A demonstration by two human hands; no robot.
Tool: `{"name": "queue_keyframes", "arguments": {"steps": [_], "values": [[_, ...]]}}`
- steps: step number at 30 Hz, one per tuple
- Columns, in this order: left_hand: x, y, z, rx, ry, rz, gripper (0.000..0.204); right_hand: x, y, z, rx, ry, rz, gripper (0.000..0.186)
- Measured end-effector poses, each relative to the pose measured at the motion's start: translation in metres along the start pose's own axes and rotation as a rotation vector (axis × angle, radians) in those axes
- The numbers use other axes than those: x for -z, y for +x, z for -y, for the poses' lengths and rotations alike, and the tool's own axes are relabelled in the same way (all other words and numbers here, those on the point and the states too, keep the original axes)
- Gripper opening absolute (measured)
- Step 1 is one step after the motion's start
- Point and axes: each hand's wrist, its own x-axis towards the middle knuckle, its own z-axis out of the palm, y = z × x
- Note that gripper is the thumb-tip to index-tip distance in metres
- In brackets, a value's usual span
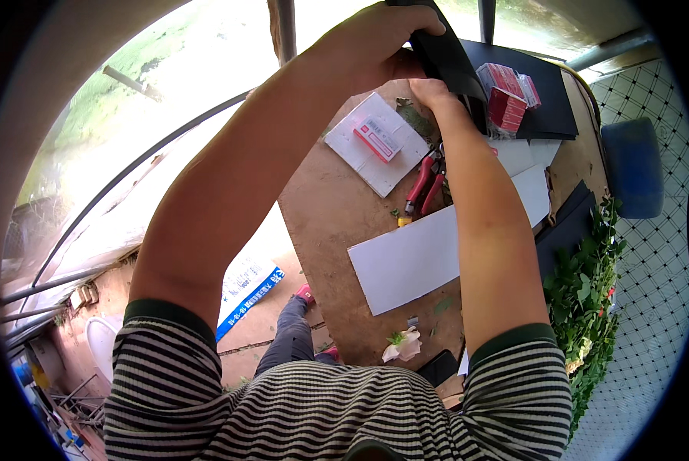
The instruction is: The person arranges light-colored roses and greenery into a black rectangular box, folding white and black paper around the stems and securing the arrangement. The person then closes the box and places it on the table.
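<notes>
Both hands hold a black sheet (448, 58) up over the table (321, 215): left hand (375, 42) fingers curl over its top edge, right hand (433, 94) pinches it lower down. Red boxes (506, 96) just beyond the fingers could get knocked if the sheet swings.

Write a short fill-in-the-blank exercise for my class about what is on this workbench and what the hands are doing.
1. Both hands grip a sheet coloured ____.
2. The pruning shears have handles coloured ____.
3. Near the table's front edge lies a white ____.
4. Small boxes coloured ____ sit on the dark board.

Missing words: black; red; flower; red
</notes>
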Motion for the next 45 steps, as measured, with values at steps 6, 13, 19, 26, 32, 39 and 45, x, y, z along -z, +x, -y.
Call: {"name": "queue_keyframes", "arguments": {"steps": [6,13,19,26,32,39,45], "values": [[0.017,-0.016,0.013,0.039,0.047,-0.081,0.03,0.036,-0.056,0.019,0.339,-0.049,-0.113,0.037],[0.044,-0.033,0.036,0.119,0.064,-0.203,0.03,0.092,-0.104,0.1,0.164,0.002,0.417,0.04],[0.075,-0.052,0.074,0.128,-0.014,-0.312,0.03,0.1,-0.117,0.106,0.206,-0.044,0.376,0.039],[0.09,-0.084,0.083,0.294,0.414,-0.428,0.069,0.185,-0.107,0.126,0.187,0.386,0.082,0.032],[0.063,-0.101,0.088,-0.301,1.227,-0.7,0.074,0.171,-0.098,0.036,-0.166,0.324,-0.029,0.033],[-0.05,-0.051,0.099,-0.587,1.288,0.199,0.049,0.246,-0.199,0.042,-0.865,2.042,-0.122,0.025],[-0.073,0.025,0.18,-0.504,1.707,0.099,0.029,0.258,-0.262,0.054,-1.14,2.077,-0.308,0.029]]}}
